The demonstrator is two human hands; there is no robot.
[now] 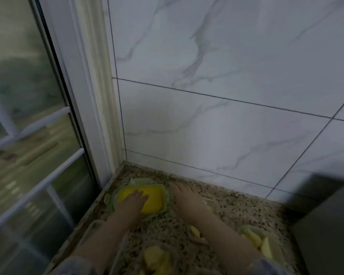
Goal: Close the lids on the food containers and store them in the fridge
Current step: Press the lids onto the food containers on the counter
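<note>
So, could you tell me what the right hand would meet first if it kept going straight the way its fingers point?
Probably the marble-tiled wall. The right hand lies flat on the speckled counter, with only bare counter visible ahead of its fingertips, though depth is unclear.

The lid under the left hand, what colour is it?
Yellow lid, with a clear greenish rim; seen in the head view.

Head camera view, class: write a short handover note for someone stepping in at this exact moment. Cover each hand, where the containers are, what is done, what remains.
Left hand: flat on the yellow-lidded container in the counter corner, fingers straight, pressing.
Right hand: beside that container on the granite counter, holding nothing visible.
Open containers of yellow food: one at lower centre, one at lower right.
Done: lid is on the corner container; latching cannot be confirmed.
Left: lid the others, then move all to the fridge.
</note>
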